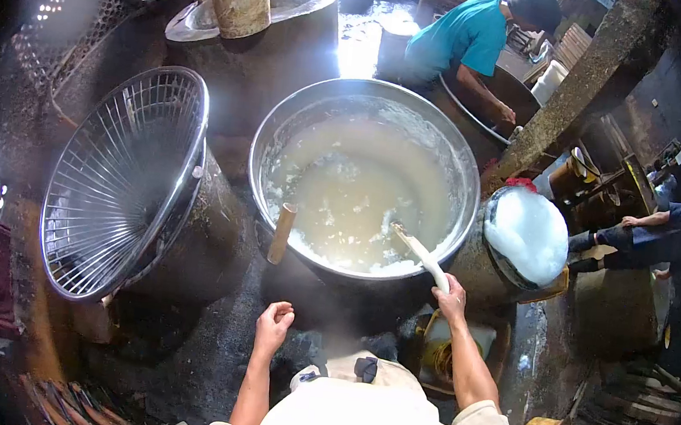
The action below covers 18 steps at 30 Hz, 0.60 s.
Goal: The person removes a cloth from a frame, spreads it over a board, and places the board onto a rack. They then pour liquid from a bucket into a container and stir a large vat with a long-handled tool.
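Observation:
A large metal pot stands in front of me, holding cloudy, steaming liquid with white curd-like clumps. My right hand is closed around the pale handle of a stirring stick at the pot's near right side. The stick slants over the rim, its darker far end at the liquid. Short of the near rim, my left hand hovers with loosely curled fingers and nothing visible in it. A wooden handle juts over the near left rim, a little beyond that hand; whatever it belongs to is hidden.
A wide slatted metal basket tilts on a drum at left. Right of the pot, a container holds a white foamy mound. A stained bucket sits at the back. A co-worker in teal bends over another vat; another person's legs show at right.

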Each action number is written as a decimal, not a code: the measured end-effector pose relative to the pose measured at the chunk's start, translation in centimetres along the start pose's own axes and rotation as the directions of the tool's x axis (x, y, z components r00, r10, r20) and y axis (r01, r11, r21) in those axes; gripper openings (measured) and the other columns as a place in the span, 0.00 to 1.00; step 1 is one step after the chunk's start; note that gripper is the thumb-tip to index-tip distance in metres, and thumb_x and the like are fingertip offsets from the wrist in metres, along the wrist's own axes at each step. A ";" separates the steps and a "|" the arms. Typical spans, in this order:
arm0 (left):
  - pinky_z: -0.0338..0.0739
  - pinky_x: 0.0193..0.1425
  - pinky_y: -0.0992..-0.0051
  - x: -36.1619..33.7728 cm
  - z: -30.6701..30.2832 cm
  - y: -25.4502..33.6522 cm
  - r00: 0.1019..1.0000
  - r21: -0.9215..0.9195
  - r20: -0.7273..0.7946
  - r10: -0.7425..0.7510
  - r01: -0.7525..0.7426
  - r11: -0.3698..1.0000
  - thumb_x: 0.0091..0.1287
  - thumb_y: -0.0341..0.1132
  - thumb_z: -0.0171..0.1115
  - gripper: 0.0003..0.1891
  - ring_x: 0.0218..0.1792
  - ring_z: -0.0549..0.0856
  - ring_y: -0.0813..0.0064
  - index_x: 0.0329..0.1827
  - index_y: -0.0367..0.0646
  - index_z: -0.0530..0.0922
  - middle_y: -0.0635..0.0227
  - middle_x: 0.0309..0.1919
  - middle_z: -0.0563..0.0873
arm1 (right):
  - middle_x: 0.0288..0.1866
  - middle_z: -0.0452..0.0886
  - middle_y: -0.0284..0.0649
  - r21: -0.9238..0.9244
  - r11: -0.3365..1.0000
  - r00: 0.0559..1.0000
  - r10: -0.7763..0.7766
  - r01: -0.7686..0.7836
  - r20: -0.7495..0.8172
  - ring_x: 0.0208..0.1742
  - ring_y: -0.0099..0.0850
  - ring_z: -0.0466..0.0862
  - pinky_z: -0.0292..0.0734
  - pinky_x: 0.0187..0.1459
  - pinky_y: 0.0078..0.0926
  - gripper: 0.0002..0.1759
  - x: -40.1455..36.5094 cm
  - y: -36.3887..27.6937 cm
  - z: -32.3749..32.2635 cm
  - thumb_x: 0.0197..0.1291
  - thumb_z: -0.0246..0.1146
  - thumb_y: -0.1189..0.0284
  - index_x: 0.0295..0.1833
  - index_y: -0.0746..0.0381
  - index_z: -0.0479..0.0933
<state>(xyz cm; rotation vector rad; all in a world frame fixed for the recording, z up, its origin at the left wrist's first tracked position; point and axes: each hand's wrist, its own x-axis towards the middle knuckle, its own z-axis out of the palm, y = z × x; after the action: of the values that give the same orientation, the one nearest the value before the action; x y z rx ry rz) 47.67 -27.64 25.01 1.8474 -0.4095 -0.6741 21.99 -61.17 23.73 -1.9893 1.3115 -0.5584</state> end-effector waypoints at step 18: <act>0.75 0.50 0.74 1.8 6.8 4.5 0.998 0.046 0.061 0.012 -0.015 0.999 0.59 0.31 0.59 0.15 0.44 0.82 0.72 0.48 0.34 0.76 0.59 0.42 0.83 | 0.38 0.81 0.46 -0.111 0.991 0.981 -0.055 0.077 0.184 0.42 0.47 0.80 0.74 0.43 0.42 0.24 2.1 0.5 -2.0 0.40 0.65 0.68 0.49 0.54 0.74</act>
<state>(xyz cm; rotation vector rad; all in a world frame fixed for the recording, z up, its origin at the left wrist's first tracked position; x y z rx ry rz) 45.02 -35.31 26.99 1.8698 -0.4807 -0.7185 21.24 -63.83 24.69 -2.1321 1.1948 -0.3282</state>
